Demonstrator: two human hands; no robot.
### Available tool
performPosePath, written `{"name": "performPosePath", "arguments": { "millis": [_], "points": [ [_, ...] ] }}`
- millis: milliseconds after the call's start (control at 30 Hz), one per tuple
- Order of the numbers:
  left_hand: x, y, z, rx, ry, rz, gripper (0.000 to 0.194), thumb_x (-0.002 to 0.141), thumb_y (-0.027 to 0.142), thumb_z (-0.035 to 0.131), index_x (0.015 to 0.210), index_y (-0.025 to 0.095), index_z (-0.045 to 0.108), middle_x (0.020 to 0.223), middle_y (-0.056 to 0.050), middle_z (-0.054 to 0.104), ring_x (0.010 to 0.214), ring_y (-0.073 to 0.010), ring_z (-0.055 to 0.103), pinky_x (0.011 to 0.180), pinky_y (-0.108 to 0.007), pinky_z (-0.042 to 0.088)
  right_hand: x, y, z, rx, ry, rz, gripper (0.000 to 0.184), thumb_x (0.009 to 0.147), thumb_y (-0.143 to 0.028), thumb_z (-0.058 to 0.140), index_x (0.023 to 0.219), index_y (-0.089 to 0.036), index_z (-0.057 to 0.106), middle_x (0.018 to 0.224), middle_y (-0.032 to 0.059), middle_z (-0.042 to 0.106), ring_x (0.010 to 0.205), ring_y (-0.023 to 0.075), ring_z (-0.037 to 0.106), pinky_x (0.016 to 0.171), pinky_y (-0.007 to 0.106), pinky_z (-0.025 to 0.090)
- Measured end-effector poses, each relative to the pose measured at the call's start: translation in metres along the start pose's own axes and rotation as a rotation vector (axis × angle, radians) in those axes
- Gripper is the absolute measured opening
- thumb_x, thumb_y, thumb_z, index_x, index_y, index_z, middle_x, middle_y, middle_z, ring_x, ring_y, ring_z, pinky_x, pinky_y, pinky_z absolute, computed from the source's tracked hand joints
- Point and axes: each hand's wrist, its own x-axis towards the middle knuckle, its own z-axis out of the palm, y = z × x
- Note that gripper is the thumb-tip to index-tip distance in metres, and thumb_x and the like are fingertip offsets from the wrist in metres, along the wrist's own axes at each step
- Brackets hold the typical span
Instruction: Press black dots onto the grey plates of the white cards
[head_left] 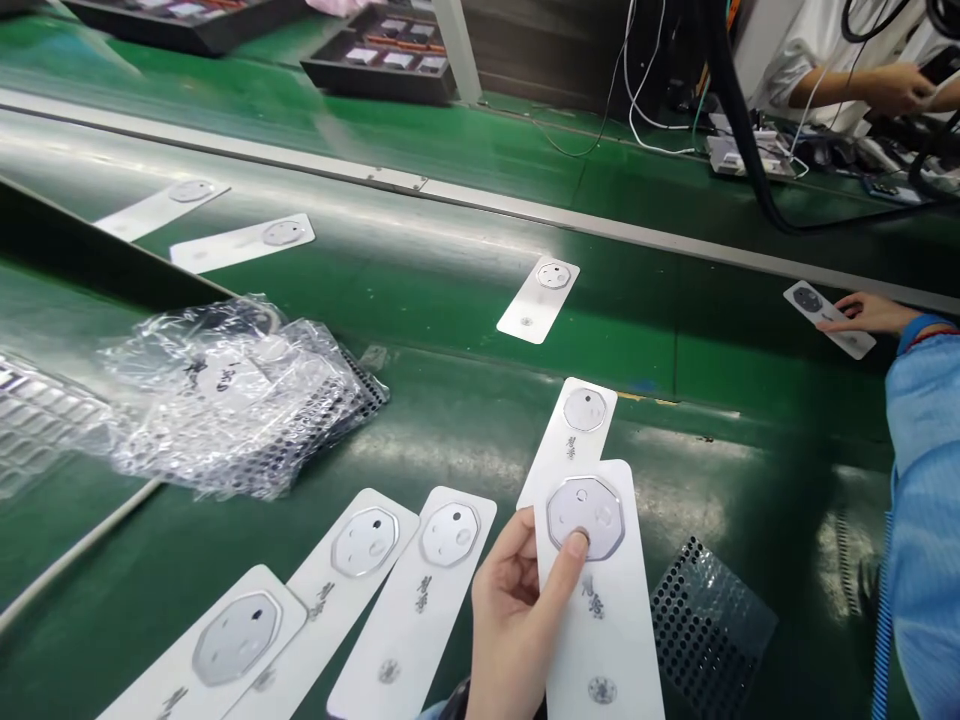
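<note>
My left hand [510, 620] grips a white backing card [607, 650], my thumb [576, 545] pressing its octagonal film patch [577, 515]. Left of that card lie three similar cards [450, 580] and a crumpled plastic bag [240, 400]; right of it lies a dotted black-and-clear sheet [709, 625].

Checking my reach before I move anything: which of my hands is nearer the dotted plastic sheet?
Left: your left hand grips a white card, with the dotted plastic sheet just right of that card. Your right hand is out of view.
</note>
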Motion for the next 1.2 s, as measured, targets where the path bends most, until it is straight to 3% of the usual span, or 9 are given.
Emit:
{"name": "performPosePath", "arguments": {
  "millis": [133,267,433,533,633,767,900,1067,1200],
  "points": [
    [-0.001,-0.001,0.003,0.013,0.001,0.024,0.034,0.064,0.042,0.08,0.08,0.015,0.066,0.065,-0.003,0.07,0.052,-0.0121,0.06,0.046,-0.017,0.045,-0.007,-0.005,-0.015,0.153,-0.202,0.102,0.037,0.061,-0.027,0.081,0.086,-0.002,0.07,0.084,0.0211,0.069,0.059,0.0091,0.056,0.061,0.033,0.036],
    [-0.002,-0.002,0.005,0.036,0.058,0.107,0.031,0.067,0.04,0.078,0.081,0.016,0.065,0.069,-0.004,0.072,0.056,-0.0144,0.063,0.048,-0.018,0.047,-0.026,-0.016,-0.027,0.293,-0.143,0.19,0.047,0.066,-0.025,0.08,0.102,-0.002,0.061,0.097,0.0248,0.067,0.056,0.0086,0.054,0.058,0.03,0.038],
    [-0.002,-0.003,-0.001,0.097,0.004,0.188,0.029,0.07,0.039,0.076,0.083,0.015,0.065,0.077,-0.006,0.074,0.065,-0.0173,0.067,0.052,-0.02,0.049,-0.067,-0.039,-0.044,0.542,-0.011,0.184,0.028,0.09,-0.023,0.063,0.114,-0.013,0.055,0.097,0.0059,0.065,0.058,0.0054,0.057,0.054,0.019,0.047],
    [-0.004,-0.002,-0.004,0.101,-0.016,0.218,0.027,0.071,0.037,0.075,0.085,0.016,0.063,0.083,-0.007,0.074,0.076,-0.0201,0.069,0.058,-0.021,0.051,-0.101,-0.062,-0.057,0.695,0.03,0.12,0.04,0.089,-0.023,0.063,0.124,-0.01,0.048,0.11,0.0172,0.064,0.062,0.0061,0.059,0.055,0.02,0.048],
    [-0.009,0.002,-0.006,0.084,-0.063,0.249,0.029,0.072,0.037,0.075,0.087,0.016,0.064,0.084,-0.007,0.074,0.076,-0.0201,0.069,0.06,-0.022,0.053,-0.148,-0.098,-0.06,0.842,-0.059,0.001,0.048,0.086,-0.024,0.065,0.127,-0.005,0.046,0.113,0.0285,0.063,0.063,0.0088,0.062,0.057,0.023,0.048],
    [-0.022,0.012,-0.012,0.044,-0.06,0.324,0.033,0.07,0.039,0.077,0.09,0.016,0.065,0.08,-0.005,0.074,0.072,-0.019,0.069,0.06,-0.023,0.053,-0.221,-0.17,-0.042,0.986,-0.27,-0.22,0.042,0.074,-0.021,0.076,0.111,-0.01,0.059,0.102,0.0154,0.071,0.072,0.0159,0.069,0.063,0.026,0.055],
    [-0.046,0.022,-0.02,-0.031,0.0,0.357,0.039,0.066,0.039,0.08,0.094,0.015,0.066,0.087,-0.007,0.075,0.08,-0.0222,0.07,0.065,-0.024,0.054,-0.281,-0.257,-0.012,1.026,-0.449,-0.432,0.028,0.073,-0.02,0.077,0.097,-0.013,0.063,0.093,0.0065,0.073,0.078,0.0178,0.07,0.065,0.026,0.057],
    [-0.074,0.022,-0.033,-0.087,-0.006,0.367,0.042,0.065,0.041,0.08,0.095,0.015,0.066,0.086,-0.008,0.075,0.077,-0.0212,0.071,0.066,-0.024,0.055,-0.322,-0.34,0.02,0.935,-0.525,-0.565,0.021,0.085,-0.025,0.068,0.101,-0.012,0.062,0.09,0.0029,0.069,0.077,0.0148,0.067,0.068,0.029,0.057],
    [-0.084,0.019,-0.043,-0.097,-0.013,0.378,0.043,0.064,0.04,0.082,0.095,0.015,0.066,0.088,-0.009,0.075,0.083,-0.024,0.071,0.07,-0.026,0.057,-0.333,-0.367,0.034,0.836,-0.44,-0.592,0.024,0.093,-0.031,0.059,0.108,-0.014,0.06,0.109,0.006,0.063,0.095,0.0185,0.063,0.083,0.039,0.054]
  ]
}}
